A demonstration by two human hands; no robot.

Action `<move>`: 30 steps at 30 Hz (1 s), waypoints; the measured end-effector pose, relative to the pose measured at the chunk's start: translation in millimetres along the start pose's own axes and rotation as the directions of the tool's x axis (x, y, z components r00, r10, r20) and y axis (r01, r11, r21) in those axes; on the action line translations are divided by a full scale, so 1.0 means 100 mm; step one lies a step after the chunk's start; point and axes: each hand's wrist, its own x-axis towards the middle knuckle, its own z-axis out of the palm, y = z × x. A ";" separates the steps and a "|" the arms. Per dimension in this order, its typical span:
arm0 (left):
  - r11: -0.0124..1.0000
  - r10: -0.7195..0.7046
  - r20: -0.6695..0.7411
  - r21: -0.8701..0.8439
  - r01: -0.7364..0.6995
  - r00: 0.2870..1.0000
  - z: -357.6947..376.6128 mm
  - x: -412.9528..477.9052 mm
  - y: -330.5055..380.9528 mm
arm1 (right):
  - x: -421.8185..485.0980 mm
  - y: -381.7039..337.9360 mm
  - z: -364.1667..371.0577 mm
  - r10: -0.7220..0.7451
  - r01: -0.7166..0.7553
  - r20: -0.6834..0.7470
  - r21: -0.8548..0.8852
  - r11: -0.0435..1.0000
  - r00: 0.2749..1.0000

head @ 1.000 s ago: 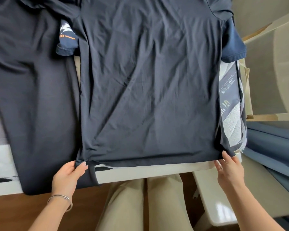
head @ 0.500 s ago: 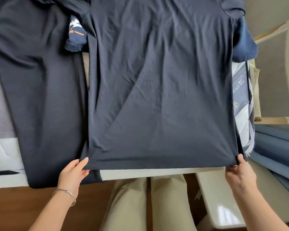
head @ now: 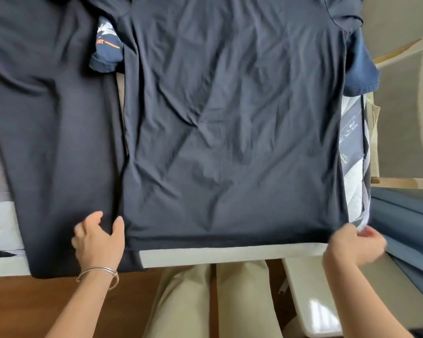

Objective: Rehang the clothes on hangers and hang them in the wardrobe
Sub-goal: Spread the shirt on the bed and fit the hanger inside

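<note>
A dark navy T-shirt point(head: 232, 123) lies spread flat on the bed, its hem along the near edge. My left hand point(head: 98, 240) is at the shirt's lower left corner, thumb and fingers apart and loose, resting over a second dark garment point(head: 51, 142). My right hand point(head: 354, 242) is blurred beside the lower right corner, its fingers spread away from the hem and holding nothing. No hanger is in view.
A blue garment with an orange-and-white print point(head: 106, 47) pokes out between the two dark ones. The white mattress edge point(head: 230, 254) runs along the front. Blue curtains point(head: 405, 230) hang at right, a pale bench point(head: 310, 296) stands below, and a wooden floor point(head: 22, 308) shows at lower left.
Both hands pulled the hem taut toward me, then let go of its corners. The shirt now lies flatter, with its hem near the mattress edge.
</note>
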 end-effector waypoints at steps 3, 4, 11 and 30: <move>0.905 0.424 -0.106 0.012 -0.425 0.899 0.12 -0.05 0.48 | -0.44 -0.18 0.25 -0.487 0.540 0.348 -0.069 0.839 0.801; 0.830 0.558 -0.077 0.048 -0.556 0.826 0.22 -0.06 0.63 | -0.58 -0.21 0.36 -0.621 0.710 0.431 -0.069 0.700 0.654; 0.522 0.744 0.242 0.370 -0.769 0.622 0.92 0.21 0.80 | -0.66 -0.17 0.81 -0.509 0.961 0.818 -0.191 0.201 0.269; 0.445 0.875 0.093 0.227 -0.866 0.475 0.82 0.74 2.39 | -0.92 -1.53 1.81 -0.724 0.997 0.689 -0.026 -0.067 -0.030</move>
